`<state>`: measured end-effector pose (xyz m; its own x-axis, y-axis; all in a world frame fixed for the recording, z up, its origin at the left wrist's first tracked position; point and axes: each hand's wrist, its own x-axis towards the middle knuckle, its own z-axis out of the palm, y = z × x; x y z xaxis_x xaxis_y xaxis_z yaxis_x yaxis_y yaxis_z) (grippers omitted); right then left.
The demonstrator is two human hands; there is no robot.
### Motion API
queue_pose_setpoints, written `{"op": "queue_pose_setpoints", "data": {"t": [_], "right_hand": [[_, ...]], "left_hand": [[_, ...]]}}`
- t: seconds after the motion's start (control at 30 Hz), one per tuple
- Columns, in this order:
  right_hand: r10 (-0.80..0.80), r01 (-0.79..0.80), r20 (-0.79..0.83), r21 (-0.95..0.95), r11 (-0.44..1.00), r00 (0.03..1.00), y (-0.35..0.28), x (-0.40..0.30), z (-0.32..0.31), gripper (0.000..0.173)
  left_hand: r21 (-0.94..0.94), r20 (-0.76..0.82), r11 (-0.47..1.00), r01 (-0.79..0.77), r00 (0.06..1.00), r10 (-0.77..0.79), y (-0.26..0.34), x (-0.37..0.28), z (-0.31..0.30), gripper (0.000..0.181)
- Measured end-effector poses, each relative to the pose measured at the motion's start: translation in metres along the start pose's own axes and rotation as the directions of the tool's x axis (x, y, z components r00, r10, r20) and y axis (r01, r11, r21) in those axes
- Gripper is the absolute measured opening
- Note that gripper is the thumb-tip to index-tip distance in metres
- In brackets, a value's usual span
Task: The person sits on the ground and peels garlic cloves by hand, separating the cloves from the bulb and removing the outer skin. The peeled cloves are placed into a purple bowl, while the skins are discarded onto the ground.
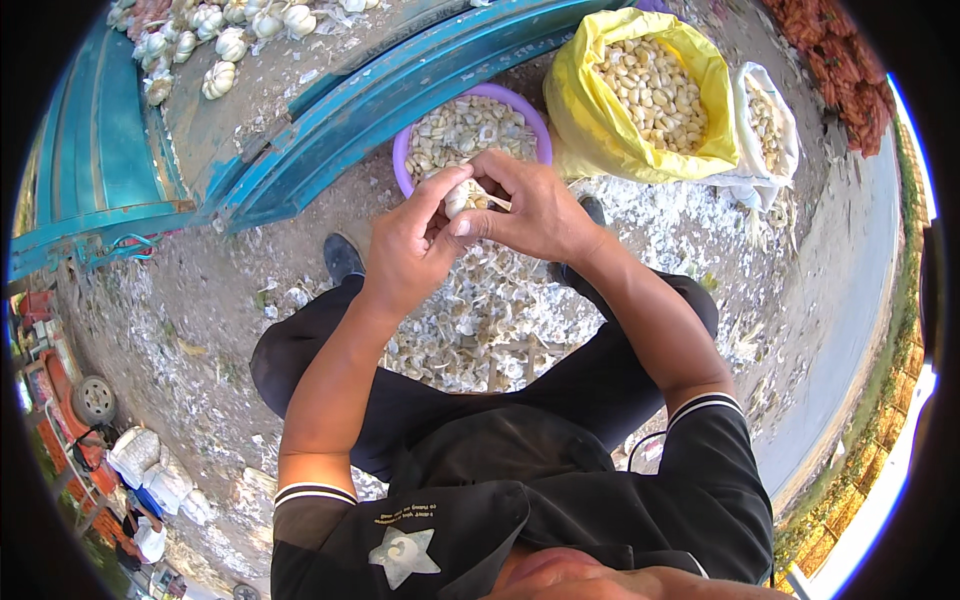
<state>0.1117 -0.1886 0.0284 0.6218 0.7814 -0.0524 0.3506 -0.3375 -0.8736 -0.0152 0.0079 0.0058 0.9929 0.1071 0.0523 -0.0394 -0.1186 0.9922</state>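
Both my hands meet around one garlic bulb (463, 198), held just in front of a purple basin. My left hand (415, 238) grips the bulb from the left, its thumb and fingers curled about it. From the right, my right hand (531, 206) holds the same bulb, its thumb below it and its fingers above; a short dry stalk points toward that palm. The fingers hide part of the bulb. Beyond them, the purple basin (541, 133) contains many loose garlic cloves (476, 129), some with loose skin among them.
A yellow sack (574, 112) of cloves stands right of the basin, beside a smaller white sack (784, 154). A teal metal truck-bed side (330, 154) runs behind, with whole garlic bulbs (229, 45) on the bed. Garlic skins (487, 315) litter the ground between my legs. Red mesh bags (840, 75) lie far right.
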Motion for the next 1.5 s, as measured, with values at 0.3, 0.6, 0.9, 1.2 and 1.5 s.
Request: {"op": "queue_pose_setpoints", "data": {"t": [0.3,0.6,0.9,1.2,1.5], "right_hand": [[-0.035,0.076,-0.115,0.366,0.927,0.993,0.001,-0.004,0.008,0.039],[0.365,-0.263,-0.093,0.534,0.804,0.926,0.019,0.009,0.018,0.031],[-0.223,-0.177,-0.512,-0.620,0.765,0.830,0.098,0.004,-0.002,0.057],[0.330,-0.299,0.085,0.669,0.681,0.940,0.009,0.001,-0.003,0.033],[0.351,-0.299,0.110,0.782,0.546,0.930,0.011,0.001,-0.003,0.034]], "left_hand": [[-0.374,0.044,0.928,0.013,0.999,0.004,-0.002,0.000,0.016,0.046],[-0.553,-0.061,0.808,0.202,0.958,-0.281,-0.009,0.016,0.005,0.037],[-0.233,-0.101,0.955,0.182,0.972,-0.210,-0.014,0.023,0.019,0.043],[0.240,-0.135,0.966,-0.091,0.983,0.126,-0.020,0.013,0.009,0.036],[-0.233,-0.176,0.970,0.075,0.977,-0.118,-0.009,0.016,0.003,0.030]]}}
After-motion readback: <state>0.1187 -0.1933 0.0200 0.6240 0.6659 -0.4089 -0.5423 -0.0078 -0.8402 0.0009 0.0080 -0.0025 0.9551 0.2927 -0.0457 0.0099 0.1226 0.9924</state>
